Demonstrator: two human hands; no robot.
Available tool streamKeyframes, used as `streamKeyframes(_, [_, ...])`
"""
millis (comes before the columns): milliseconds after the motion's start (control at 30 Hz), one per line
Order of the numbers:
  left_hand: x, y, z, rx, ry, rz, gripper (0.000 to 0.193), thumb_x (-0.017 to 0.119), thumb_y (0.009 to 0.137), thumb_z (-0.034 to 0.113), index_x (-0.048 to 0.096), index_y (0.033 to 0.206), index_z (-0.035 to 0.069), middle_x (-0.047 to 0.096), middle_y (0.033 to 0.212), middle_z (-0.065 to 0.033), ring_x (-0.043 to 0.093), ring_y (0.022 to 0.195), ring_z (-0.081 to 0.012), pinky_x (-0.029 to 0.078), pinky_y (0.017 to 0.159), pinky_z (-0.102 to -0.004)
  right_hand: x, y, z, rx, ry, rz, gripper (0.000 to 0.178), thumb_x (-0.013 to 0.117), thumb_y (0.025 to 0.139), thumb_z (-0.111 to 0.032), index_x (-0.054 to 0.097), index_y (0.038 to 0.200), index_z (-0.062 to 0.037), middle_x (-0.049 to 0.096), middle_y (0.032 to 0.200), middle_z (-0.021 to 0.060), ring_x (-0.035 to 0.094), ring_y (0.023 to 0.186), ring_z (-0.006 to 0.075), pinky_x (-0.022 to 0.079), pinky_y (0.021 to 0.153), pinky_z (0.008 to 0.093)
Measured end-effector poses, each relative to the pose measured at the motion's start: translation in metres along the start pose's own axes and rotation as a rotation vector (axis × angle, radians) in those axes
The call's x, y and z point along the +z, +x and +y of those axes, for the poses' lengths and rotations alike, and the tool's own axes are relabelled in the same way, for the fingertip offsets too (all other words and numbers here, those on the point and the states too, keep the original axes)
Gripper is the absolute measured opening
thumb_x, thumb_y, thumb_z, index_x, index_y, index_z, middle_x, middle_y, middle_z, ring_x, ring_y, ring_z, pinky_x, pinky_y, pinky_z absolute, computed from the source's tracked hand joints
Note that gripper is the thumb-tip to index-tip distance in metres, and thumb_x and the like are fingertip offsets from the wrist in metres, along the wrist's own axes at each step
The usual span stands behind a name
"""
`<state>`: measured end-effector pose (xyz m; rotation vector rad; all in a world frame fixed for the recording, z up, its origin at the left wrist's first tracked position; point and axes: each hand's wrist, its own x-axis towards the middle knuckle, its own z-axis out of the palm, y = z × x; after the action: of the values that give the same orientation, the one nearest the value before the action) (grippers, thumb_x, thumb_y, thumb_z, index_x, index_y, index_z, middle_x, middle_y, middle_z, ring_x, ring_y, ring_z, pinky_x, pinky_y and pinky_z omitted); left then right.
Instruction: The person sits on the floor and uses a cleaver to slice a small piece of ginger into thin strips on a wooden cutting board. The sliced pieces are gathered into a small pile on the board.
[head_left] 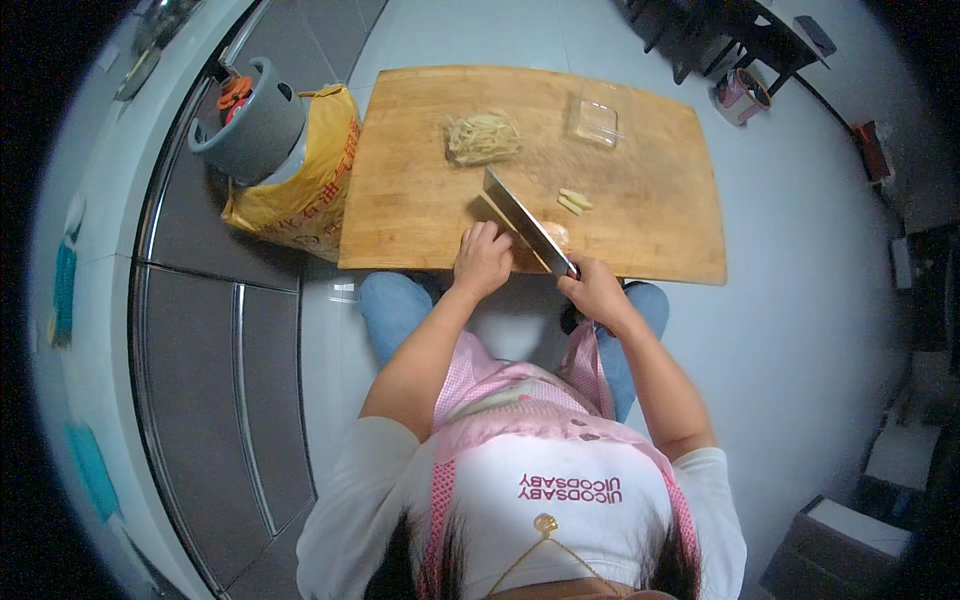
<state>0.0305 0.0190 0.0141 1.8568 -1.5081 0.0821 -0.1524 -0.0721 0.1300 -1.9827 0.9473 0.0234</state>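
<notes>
- Head view: the right hand (pixel 595 290) is closed around the handle of a knife (pixel 525 222), at the near edge of the wooden board (pixel 400 200).
- The knife's broad blade slants from that grip away and to the left, its tip toward the middle of the board.
- The left hand (pixel 483 260) is just left of the blade, its fingers bent down over the near part of the board; whether it grips anything under them I cannot tell.
- To the right of the blade, a few pale sticks (pixel 574 201) lie close together on the board.
- Beyond the blade tip, toward the far left, sits a pile of thin pale strips (pixel 482 136).
- A clear box (pixel 597 120) stands at the far right of the board, well apart from both hands.
- The person's knees, in blue jeans (pixel 398 315), are at the near edge; a pink apron (pixel 520 400) covers the lap.
- Left of the board are a grey gas cylinder (pixel 260 135) and a yellow bag (pixel 315 190).
- A bin (pixel 742 97) stands on the floor at far right.
</notes>
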Motion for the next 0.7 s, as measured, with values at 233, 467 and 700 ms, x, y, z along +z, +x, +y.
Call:
streamKeyframes(233, [-0.0009, 0.0004, 0.0021, 0.01, 0.008, 0.03, 0.01, 0.056, 0.071, 0.011, 0.059, 0.075, 0.002, 0.049, 0.086, -0.0145, 0.049, 0.089, -0.033, 0.041, 0.08, -0.0443, 0.0005, -0.0019, 0.0023, -0.047, -0.01, 0.019, 0.029, 0.057, 0.078, -0.013, 0.061, 0.101, 0.005, 0.062, 0.073, 0.0217, 0.063, 0.07, 0.0306, 0.048, 0.069, 0.0391])
streamKeyframes(467, [-0.0043, -0.0011, 0.0021, -0.049, 0.067, -0.099, 0.025, 0.058, 0.072, 0.01, 0.066, 0.096, 0.01, 0.052, 0.09, -0.009, 0.049, 0.095, -0.0282, 0.041, 0.084, -0.0401, 0.0001, 0.0, 0.0013, -0.046, -0.026, -0.02, 0.032, 0.057, 0.077, -0.013, 0.061, 0.103, 0.0038, 0.063, 0.079, 0.0244, 0.063, 0.074, 0.033, 0.048, 0.072, 0.0399])
streamKeyframes(700, [-0.0039, -0.0038, 0.0024, -0.049, 0.06, -0.064, 0.027, 0.058, 0.071, 0.01, 0.067, 0.097, 0.011, 0.052, 0.089, -0.008, 0.049, 0.094, -0.0276, 0.041, 0.084, -0.0395, 0.0059, 0.005, -0.0043, -0.025, -0.123, -0.011, 0.034, 0.057, 0.077, -0.014, 0.06, 0.107, 0.0016, 0.063, 0.083, 0.0262, 0.063, 0.08, 0.0385, 0.048, 0.074, 0.0424])
